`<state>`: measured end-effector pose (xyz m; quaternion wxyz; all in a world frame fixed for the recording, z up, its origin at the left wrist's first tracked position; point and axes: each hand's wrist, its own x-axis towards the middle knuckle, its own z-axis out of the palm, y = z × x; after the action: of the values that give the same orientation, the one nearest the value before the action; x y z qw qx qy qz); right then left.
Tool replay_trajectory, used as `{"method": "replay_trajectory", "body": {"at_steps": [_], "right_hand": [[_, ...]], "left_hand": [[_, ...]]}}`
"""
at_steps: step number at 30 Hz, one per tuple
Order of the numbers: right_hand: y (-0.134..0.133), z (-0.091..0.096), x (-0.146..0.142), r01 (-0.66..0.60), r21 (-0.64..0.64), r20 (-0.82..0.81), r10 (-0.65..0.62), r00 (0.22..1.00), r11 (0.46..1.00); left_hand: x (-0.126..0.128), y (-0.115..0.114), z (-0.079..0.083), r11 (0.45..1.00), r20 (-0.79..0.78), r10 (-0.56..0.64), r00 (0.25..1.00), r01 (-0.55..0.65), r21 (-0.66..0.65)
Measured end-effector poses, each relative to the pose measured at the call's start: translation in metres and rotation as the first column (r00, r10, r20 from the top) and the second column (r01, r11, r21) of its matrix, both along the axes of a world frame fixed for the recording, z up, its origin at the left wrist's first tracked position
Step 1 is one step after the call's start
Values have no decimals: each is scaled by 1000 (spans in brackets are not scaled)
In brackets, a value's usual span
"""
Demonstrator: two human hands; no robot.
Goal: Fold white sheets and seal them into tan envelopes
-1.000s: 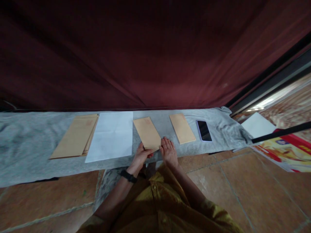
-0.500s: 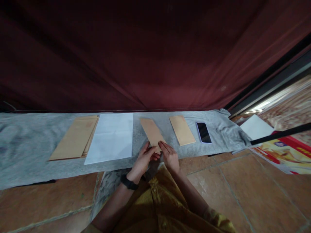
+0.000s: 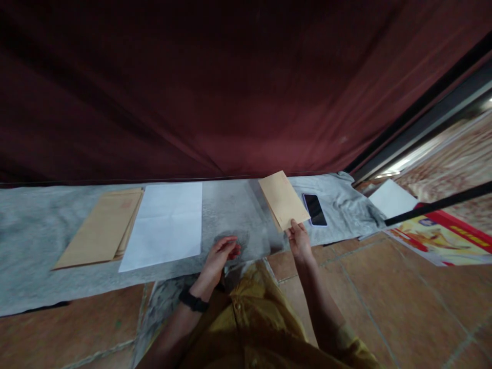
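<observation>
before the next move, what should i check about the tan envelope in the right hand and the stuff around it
1. Right hand pinches tan paper envelope by its near edge: ok.
2. Left hand empty, fingers loosely curled above grey felt cloth: ok.
3. Envelope clear of black smartphone: cannot tell, edges look close.
4. Anything lying beneath the held envelope: cannot tell.
5. White paper sheet flat, next to stack of tan envelopes: ok.

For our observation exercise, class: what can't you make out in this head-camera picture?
Head view:
Print on the envelope stack: too small, blurred.
Whatever lies under the held envelope: covered by it.
The poster: cut off by the right edge.
Grip of the right hand: partly behind that envelope.
</observation>
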<state>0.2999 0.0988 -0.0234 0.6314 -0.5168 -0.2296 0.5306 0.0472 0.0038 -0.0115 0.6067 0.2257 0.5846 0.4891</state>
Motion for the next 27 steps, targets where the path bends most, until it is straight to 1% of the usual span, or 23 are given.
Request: {"method": "replay_trajectory", "body": {"at_steps": [3, 12, 16, 21, 27], "right_hand": [[4, -6, 8, 33, -62, -73, -38, 997, 998], [2, -17, 13, 34, -143, -54, -43, 998, 989], [0, -20, 15, 34, -145, -45, -41, 998, 989], [0, -24, 16, 46, -118, -57, -53, 997, 992], [0, -27, 16, 45, -120, -47, -51, 998, 992]], "left_hand": [[-2, -2, -3, 1000, -7, -13, 1000, 13, -11], [0, -5, -6, 1000, -39, -8, 999, 8, -1], [1, -6, -6, 1000, -68, -13, 998, 14, 11], [1, -5, -8, 999, -102, -36, 994, 38, 27], [2, -4, -16, 992, -161, -109, 981, 117, 41]]}}
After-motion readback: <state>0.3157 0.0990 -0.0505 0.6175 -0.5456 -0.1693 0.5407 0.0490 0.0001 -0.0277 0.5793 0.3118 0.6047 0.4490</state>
